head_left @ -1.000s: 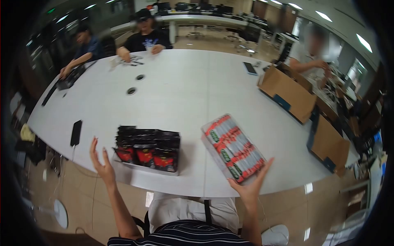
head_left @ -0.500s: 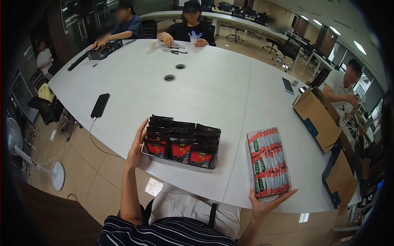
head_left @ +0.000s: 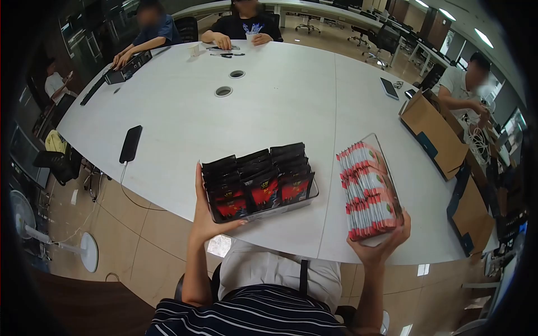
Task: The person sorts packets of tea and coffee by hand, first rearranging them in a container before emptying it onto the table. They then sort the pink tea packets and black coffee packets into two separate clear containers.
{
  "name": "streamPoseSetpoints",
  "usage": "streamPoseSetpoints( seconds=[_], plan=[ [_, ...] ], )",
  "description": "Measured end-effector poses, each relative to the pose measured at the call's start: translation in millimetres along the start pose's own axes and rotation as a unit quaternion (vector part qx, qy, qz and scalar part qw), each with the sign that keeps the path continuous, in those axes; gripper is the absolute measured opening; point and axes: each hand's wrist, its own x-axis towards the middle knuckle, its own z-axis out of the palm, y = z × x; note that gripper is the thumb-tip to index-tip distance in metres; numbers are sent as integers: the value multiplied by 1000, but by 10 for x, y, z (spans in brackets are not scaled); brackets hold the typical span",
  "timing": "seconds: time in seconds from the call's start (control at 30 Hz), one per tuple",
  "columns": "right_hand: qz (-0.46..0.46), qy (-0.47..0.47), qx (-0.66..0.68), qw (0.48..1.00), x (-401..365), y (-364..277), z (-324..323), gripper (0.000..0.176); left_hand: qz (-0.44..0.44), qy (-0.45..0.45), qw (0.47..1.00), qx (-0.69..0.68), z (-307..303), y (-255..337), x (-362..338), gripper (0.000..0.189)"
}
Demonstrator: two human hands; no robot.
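Note:
A clear tray of black and red sachets (head_left: 262, 187) stands at the table's near edge, slightly turned. My left hand (head_left: 208, 215) grips its left end, thumb along the near side and fingers up the left wall. To the right, a second clear tray holds red and white sachets (head_left: 367, 190) in rows and leans over to one side. My right hand (head_left: 382, 241) is wrapped round its near end, with the thumb at the left corner and fingers at the right.
A black phone (head_left: 131, 144) on a cable lies at the left. Open cardboard boxes (head_left: 434, 134) stand at the right. Across the white table (head_left: 280, 117) are two round holes, pens (head_left: 227, 55), a paper cup (head_left: 194, 50), a black device (head_left: 129, 67) and several people.
The sachet trays have turned and shifted; the right one now tilts, showing its sachets from another side. My right hand has moved up round its end, and my left thumb now lies along the left tray.

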Motion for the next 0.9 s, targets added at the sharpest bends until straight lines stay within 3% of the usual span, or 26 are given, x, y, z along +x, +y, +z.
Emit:
streamPoseSetpoints(
  seconds=[0.1,0.13,0.27,0.37,0.7,0.9],
  plan=[
    [-84,-9,-34,996,195,50,74,125,30,58,997,29,155,62,-4,141],
    [-102,-45,-82,990,274,29,86,115,33,76,996,35,181,76,-3,140],
    [-186,-19,-103,977,426,58,301,96,24,134,988,77,193,67,-46,139],
    [-185,-35,-120,975,438,36,428,69,23,175,977,117,198,-14,-44,139],
    [-196,-85,-139,967,506,74,515,49,11,214,953,213,194,-88,-66,141],
    [-216,-94,-196,952,490,334,302,39,9,215,961,174,210,-85,-56,140]
  ],
)
